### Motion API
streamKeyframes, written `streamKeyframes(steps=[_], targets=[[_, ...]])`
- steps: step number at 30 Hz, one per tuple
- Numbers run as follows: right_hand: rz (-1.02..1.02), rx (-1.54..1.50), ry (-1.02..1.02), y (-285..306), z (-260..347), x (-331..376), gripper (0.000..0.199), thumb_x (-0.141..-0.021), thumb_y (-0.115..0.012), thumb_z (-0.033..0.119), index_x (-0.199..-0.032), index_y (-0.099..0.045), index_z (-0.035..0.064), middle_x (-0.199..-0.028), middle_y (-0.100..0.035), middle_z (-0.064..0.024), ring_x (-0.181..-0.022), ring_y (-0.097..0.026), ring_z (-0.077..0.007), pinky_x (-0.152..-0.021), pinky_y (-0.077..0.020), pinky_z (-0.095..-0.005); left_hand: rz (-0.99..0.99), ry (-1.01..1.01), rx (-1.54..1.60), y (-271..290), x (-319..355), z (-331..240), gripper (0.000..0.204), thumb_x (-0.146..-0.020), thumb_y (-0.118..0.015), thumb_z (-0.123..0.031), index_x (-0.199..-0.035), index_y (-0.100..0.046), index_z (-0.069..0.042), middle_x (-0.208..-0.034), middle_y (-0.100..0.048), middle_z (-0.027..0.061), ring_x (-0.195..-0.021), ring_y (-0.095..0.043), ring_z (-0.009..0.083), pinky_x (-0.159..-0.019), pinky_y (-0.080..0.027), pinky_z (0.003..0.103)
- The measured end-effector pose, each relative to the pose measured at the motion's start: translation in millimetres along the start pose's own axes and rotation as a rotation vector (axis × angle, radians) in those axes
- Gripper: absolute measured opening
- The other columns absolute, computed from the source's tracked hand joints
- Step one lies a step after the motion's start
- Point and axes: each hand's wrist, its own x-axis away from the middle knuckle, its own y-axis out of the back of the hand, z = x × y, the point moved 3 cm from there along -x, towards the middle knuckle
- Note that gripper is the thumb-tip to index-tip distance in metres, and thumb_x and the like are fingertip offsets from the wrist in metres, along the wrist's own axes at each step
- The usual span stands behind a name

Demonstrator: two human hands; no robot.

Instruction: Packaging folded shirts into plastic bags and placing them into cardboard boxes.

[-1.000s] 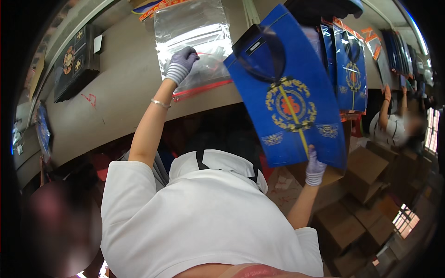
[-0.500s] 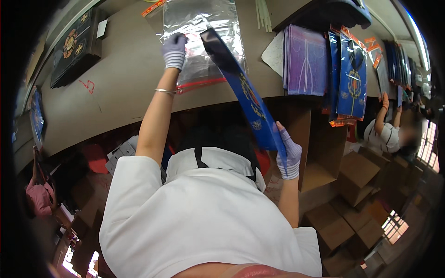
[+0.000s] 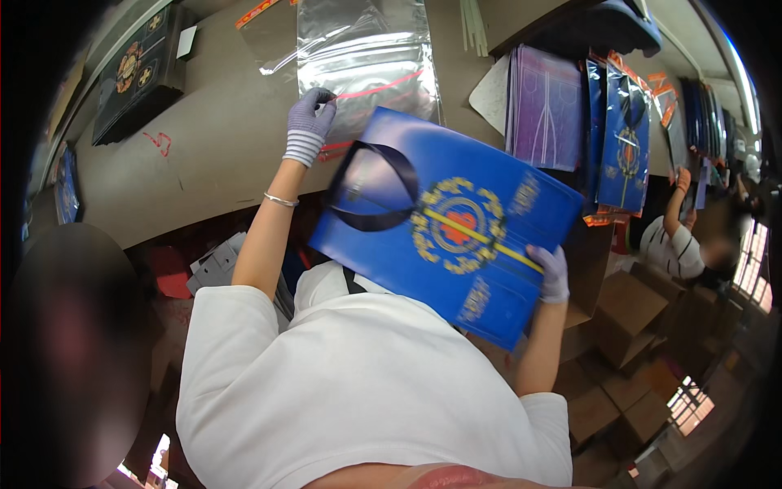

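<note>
Fingers (image 3: pixel 323 96) of the left hand (image 3: pixel 309 126) curl at the left edge of a clear plastic bag (image 3: pixel 366 45); whether they grip it, I cannot tell. Rightward and nearer, a blue carrier bag (image 3: pixel 452 228) slants between the hands, its right end clasped by thumb and fingers of the right hand (image 3: pixel 553 275).

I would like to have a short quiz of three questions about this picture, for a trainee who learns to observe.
1. Choose: which hand holds the blue bag? A) left; B) right; C) both.
2. True or false: the black box lies farther left than the left hand.
3. What colour are the strips across the clear plastic bag?

Key: 1. B, the right hand. 2. True. 3. Pinkish red.
</note>
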Motion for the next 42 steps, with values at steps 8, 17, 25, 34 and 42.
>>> streamKeyframes(steps=[8,17,25,34,42], targets=[[0.118,-0.199,0.07,-32,-71,-80,0.041,-0.071,-0.065,0.016,-0.107,-0.053,-0.0008,-0.095,-0.059,-0.0071,-0.082,-0.056,-0.0163,-0.074,-0.0462,-0.0281,0.018,-0.019,-0.137,27,41,6,0.011,-0.075,-0.061,-0.008,-0.085,-0.059,-0.004,-0.082,-0.06,0.0128,-0.075,-0.059,0.0274,-0.069,-0.047,0.033],[0.041,-0.247,0.157,-30,-99,-75,0.044,-0.074,-0.063,0.014,-0.112,-0.049,-0.0018,-0.099,-0.057,-0.0089,-0.085,-0.056,-0.0181,-0.077,-0.047,-0.0301,0.007,0.083,-0.41,40,76,36,0.011,-0.074,-0.058,-0.015,-0.08,-0.059,-0.005,-0.079,-0.06,0.0135,-0.076,-0.056,0.0316,-0.07,-0.045,0.039],[-0.032,-0.337,0.169,-43,-103,-64,0.037,-0.076,-0.061,0.01,-0.109,-0.05,-0.0012,-0.095,-0.057,-0.0074,-0.082,-0.056,-0.0175,-0.077,-0.0471,-0.0295,-0.027,0.016,-0.46,40,82,34,0.013,-0.076,-0.06,-0.016,-0.082,-0.057,-0.004,-0.078,-0.058,0.0129,-0.076,-0.055,0.0312,-0.07,-0.045,0.037],[-0.028,-0.331,0.235,-43,-99,-71,0.042,-0.075,-0.065,0.011,-0.111,-0.049,-0.0019,-0.1,-0.056,-0.0089,-0.085,-0.056,-0.0176,-0.076,-0.0483,-0.029,0.078,0.021,-0.484,32,48,41,0.012,-0.076,-0.059,-0.015,-0.08,-0.059,-0.004,-0.08,-0.059,0.0153,-0.079,-0.056,0.0298,-0.071,-0.045,0.039],[-0.071,-0.383,0.203,-54,-113,-70,0.04,-0.077,-0.063,0.011,-0.111,-0.048,-0.0014,-0.099,-0.056,-0.0081,-0.083,-0.057,-0.017,-0.073,-0.0493,-0.0282,0.138,-0.164,-0.568,11,77,-9,0.002,-0.069,-0.059,-0.01,-0.071,-0.059,-0.009,-0.073,-0.057,0.0092,-0.074,-0.053,0.0292,-0.068,-0.043,0.039]])
